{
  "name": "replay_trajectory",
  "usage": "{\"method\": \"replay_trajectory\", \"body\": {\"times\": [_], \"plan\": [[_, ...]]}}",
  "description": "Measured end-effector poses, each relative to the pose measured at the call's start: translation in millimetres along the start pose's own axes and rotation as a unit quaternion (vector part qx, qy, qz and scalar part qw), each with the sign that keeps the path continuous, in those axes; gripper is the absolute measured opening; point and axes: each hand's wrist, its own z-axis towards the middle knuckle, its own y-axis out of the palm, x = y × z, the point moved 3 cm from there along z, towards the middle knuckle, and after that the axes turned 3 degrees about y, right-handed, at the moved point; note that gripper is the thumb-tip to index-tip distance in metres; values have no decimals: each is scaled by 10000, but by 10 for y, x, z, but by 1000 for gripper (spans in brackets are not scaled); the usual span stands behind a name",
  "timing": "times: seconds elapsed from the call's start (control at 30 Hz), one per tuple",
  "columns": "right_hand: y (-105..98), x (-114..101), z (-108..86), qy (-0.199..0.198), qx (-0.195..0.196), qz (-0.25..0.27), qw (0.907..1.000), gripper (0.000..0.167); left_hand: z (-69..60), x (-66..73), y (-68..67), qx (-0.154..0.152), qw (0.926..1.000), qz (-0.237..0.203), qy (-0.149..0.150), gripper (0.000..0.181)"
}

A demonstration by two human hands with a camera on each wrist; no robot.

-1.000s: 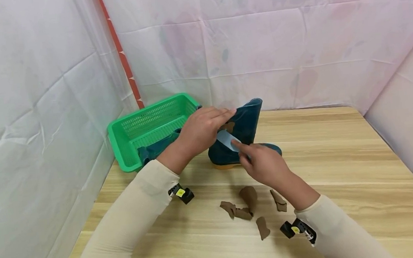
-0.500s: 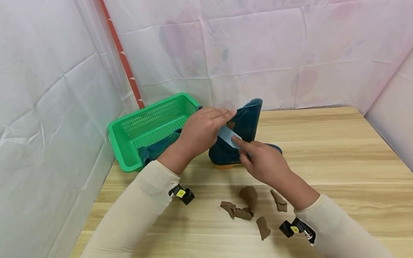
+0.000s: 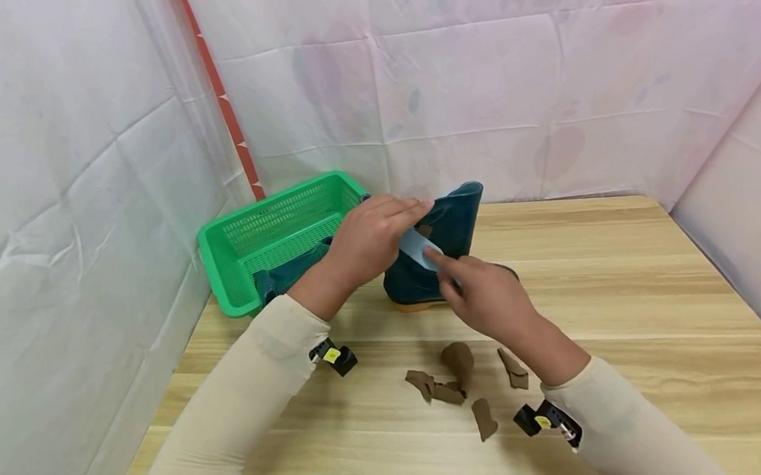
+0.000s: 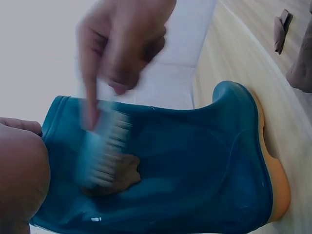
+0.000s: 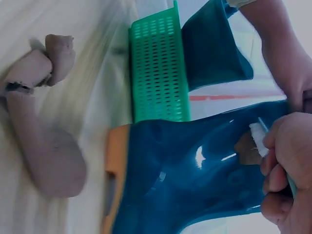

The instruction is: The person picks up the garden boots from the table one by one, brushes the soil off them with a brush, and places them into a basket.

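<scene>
A dark teal rain boot point(image 3: 457, 223) with an orange sole stands on the table. My left hand point(image 3: 370, 238) grips the top of its shaft. In my right hand point(image 3: 490, 296) is a light blue brush point(image 3: 417, 248), forefinger laid along its back. White bristles touch a brown mud-like patch point(image 4: 127, 173) on the shaft; the left wrist view blurs the brush. The right wrist view shows the right fingers curled round the brush handle beside the same patch point(image 5: 247, 150). The left fingers' far side is hidden.
A green perforated basket point(image 3: 216, 271) stands at the back left, with another teal boot point(image 3: 291, 270) lying partly in it, half covered by the left arm. Several brown flat pieces point(image 3: 458, 363) lie on the table point(image 3: 631, 306) nearer me. White cloth walls surround the table.
The brush in my right hand shifts slightly back and forth over the brown patch on the boot. My left hand, the boot and the basket stay in place.
</scene>
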Motion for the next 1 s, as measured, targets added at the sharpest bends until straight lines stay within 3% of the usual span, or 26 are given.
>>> {"method": "replay_trajectory", "body": {"times": [0.1,0.2,0.43,0.5,0.67,0.73,0.83,1.0], "plan": [[69,45,-34,381,-623,-89,9973,43,-6,13,10,-35,10000,-16,40,46],[87,43,-75,401,-779,-99,9961,43,-13,19,7,-27,10000,20,64,46],[-60,-44,-10,-237,359,72,9990,48,-1,9,-10,132,9999,58,79,46],[-48,-26,12,-125,205,35,9997,47,-1,9,-3,114,9999,42,70,48],[62,85,-26,429,-703,-52,9966,44,2,25,15,-48,9999,-39,83,46],[77,105,-54,432,-781,-56,9960,44,7,28,12,-85,9999,-21,77,46],[33,84,-68,112,-429,-25,9990,44,20,27,-2,-46,10000,-13,80,45],[-99,17,-18,-553,574,-90,9968,50,28,22,-19,35,10000,37,68,46]]}}
